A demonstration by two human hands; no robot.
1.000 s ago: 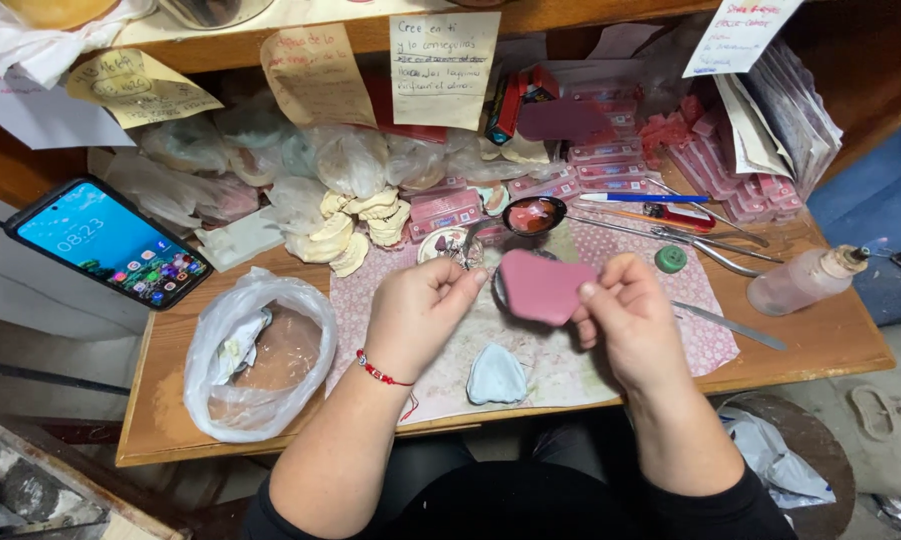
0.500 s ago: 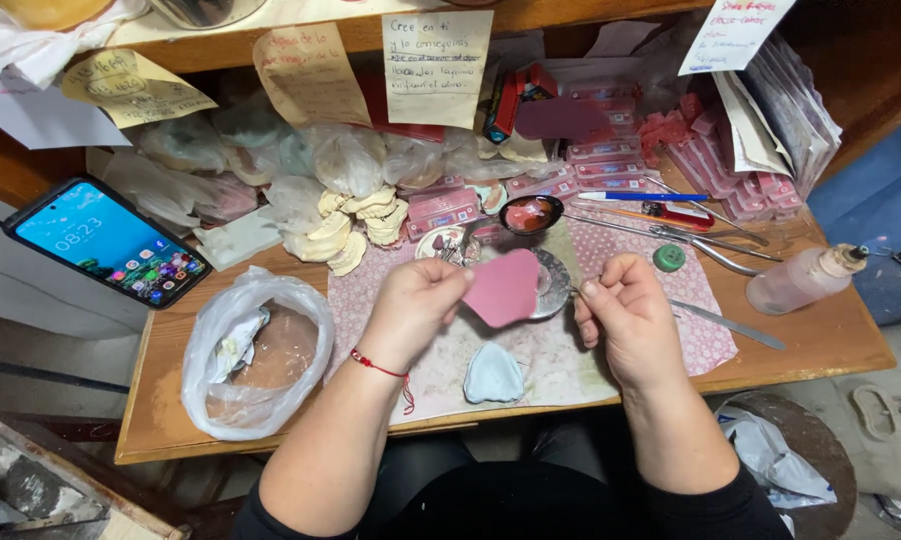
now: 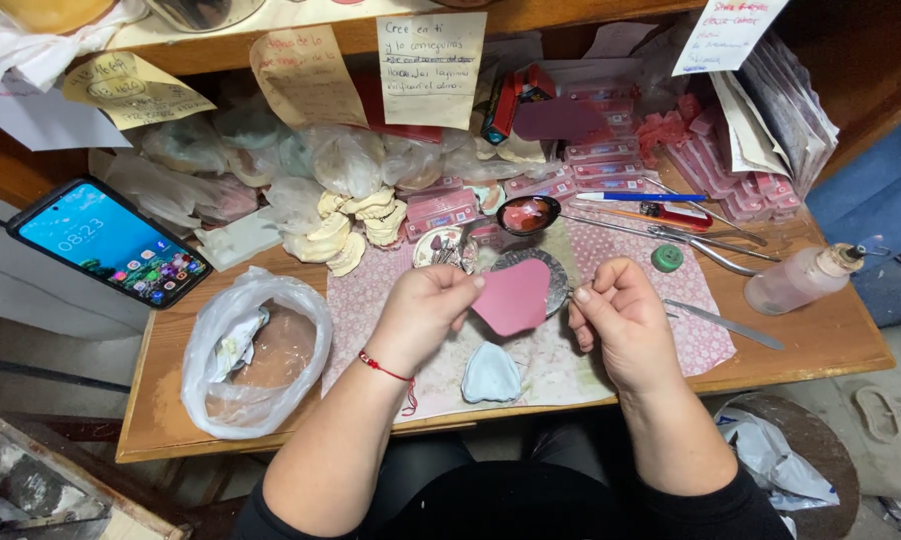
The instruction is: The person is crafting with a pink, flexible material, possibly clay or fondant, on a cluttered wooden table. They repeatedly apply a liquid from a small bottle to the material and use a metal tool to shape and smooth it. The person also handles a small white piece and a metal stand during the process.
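Forearms rise from the bottom middle of the frame, the left one with a red string bracelet (image 3: pixel 385 368) at the wrist. Just above the lower edge of the table (image 3: pixel 820 345) lies a pale blue cast (image 3: pixel 490 375) on a pink patterned cloth (image 3: pixel 370 310), between the two wrists. At lower left of the table sits a clear plastic bag (image 3: pixel 255 350), crumpled and open.

At frame centre the left hand (image 3: pixel 425 310) is closed, fingers pinched together on the left edge of a pink wax sheet (image 3: pixel 513 296), which it holds up above the cloth. The right hand (image 3: pixel 620 315) is curled into a loose fist just right of the sheet; its fingertips come close to the sheet's right edge, but I cannot tell whether they touch it or grip anything. Behind the sheet a round metal dish (image 3: pixel 550 275) shows in part.

Right of the right hand a thin metal spatula (image 3: pixel 725 325) lies on the cloth, and farther right a clear squeeze bottle (image 3: pixel 800 280) lies on its side. A small green cap (image 3: pixel 667 258) rests above the spatula, near long metal tools (image 3: pixel 690 240).

Above the dish is a small dark bowl (image 3: pixel 527 214) with red matter in it. To the left of it are cream-coloured dental casts (image 3: pixel 355 225), and at far left a phone (image 3: pixel 110 255) with a lit screen. Farthest back, paper notes (image 3: pixel 430 70) hang from a wooden shelf (image 3: pixel 570 15), with pink boxes (image 3: pixel 610 165) stacked at upper right
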